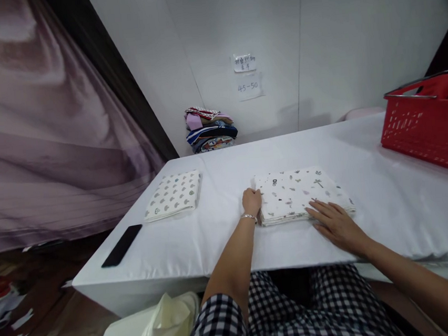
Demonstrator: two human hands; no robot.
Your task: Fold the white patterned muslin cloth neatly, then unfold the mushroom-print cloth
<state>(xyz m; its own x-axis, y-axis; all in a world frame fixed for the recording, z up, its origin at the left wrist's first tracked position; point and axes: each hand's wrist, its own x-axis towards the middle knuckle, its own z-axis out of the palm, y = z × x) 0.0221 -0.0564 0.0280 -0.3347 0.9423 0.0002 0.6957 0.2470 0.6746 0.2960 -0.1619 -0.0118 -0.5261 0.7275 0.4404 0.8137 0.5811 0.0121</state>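
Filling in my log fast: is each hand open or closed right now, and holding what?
Left hand: curled at the folded cloth's left edge; grip can't be told.
Right hand: open, fingers extended over its near edge.

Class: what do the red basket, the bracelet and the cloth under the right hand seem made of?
Red basket: probably moulded plastic, smooth; perforated walls suggest it. Bracelet: apparently polished silvery metal, judging by its shine. Cloth: printed fabric, perhaps cotton, matt; soft folded edges show.

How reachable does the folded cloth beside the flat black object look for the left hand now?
Probably yes: between the left hand and that folded cloth nothing visible stands on the white tablecloth, though the hand rests against the plant-print cloth.
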